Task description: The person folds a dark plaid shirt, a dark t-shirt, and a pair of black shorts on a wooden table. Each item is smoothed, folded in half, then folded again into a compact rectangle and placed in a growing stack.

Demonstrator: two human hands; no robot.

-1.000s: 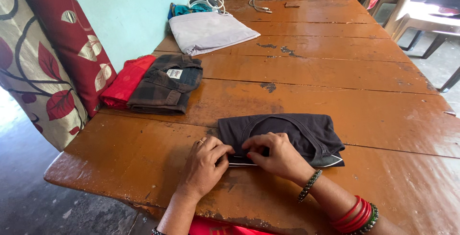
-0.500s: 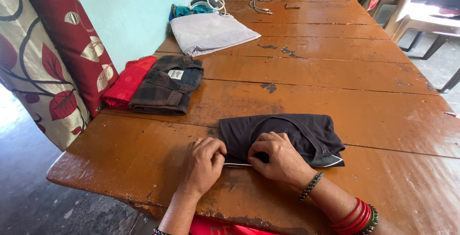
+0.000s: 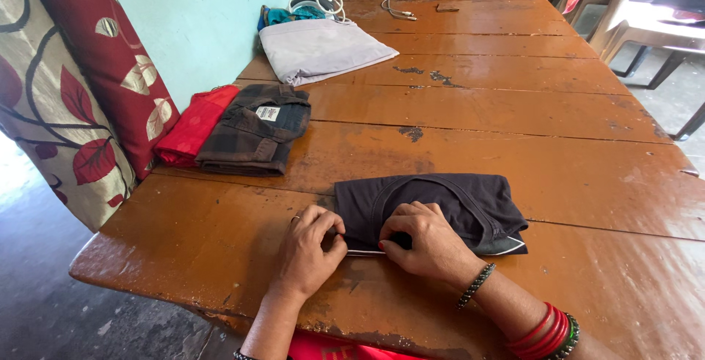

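left hand (image 3: pixel 307 248) edged inward, plaid garment (image 3: pixel 255 128), red cloth (image 3: pixel 196 122) nearby

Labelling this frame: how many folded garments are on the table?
4. Dark one under both hands; plaid and red side by side at the left edge; pale one farther up. The far-end pile may hide more.

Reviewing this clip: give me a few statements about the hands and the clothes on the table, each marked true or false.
1. Both hands, left hand and right hand, pinch the near edge of the folded dark grey garment. True.
2. The red folded cloth lies on top of the dark checked garment. False: it lies beside it, nearer the wall.
3. The pale folded cloth lies farther up the wooden table. True.
4. The right wrist is bare. False: it wears bangles.
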